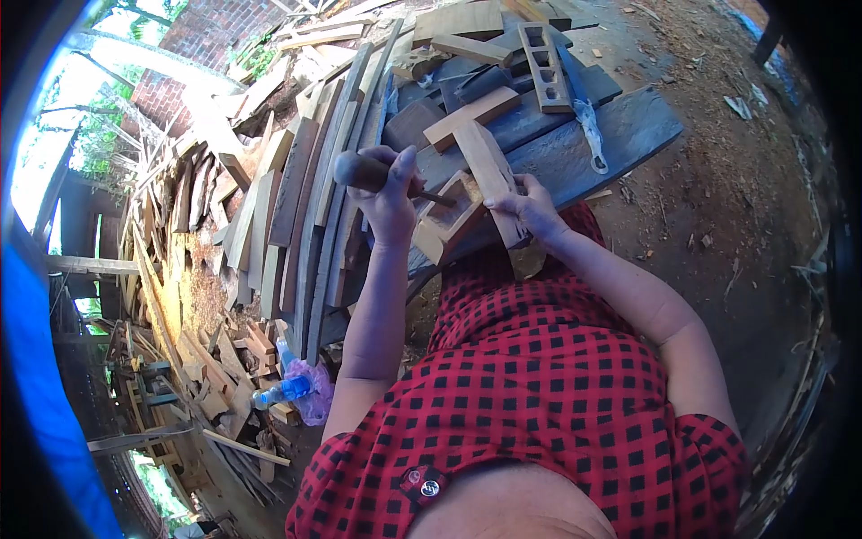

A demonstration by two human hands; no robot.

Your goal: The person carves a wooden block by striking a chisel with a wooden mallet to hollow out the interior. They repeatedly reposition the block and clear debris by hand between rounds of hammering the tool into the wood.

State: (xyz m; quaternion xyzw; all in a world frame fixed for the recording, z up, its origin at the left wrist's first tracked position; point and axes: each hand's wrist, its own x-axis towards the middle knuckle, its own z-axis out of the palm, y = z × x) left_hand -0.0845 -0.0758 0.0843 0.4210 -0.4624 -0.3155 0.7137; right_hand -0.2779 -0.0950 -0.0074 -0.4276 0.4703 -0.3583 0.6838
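Note:
My left hand (391,199) is wrapped round a tool with a dark rounded handle (357,171). Its thin metal shaft (438,198) points right and slightly down, over a pale wooden piece with a recess (446,229). My right hand (532,214) grips the lower part of a light wooden block (485,166), with the thumb across its face. Another short wooden piece (473,117) lies crosswise at the block's upper end. Whether the shaft's tip touches the wood, I cannot tell.
Under the pieces is a dark plank surface (637,126). A wooden piece with several square holes (543,67) and a plastic-wrapped tool (590,135) lie beyond. Long boards (310,193) are stacked to the left. Below them are a blue plastic bottle (285,393) and a pink bag (316,400).

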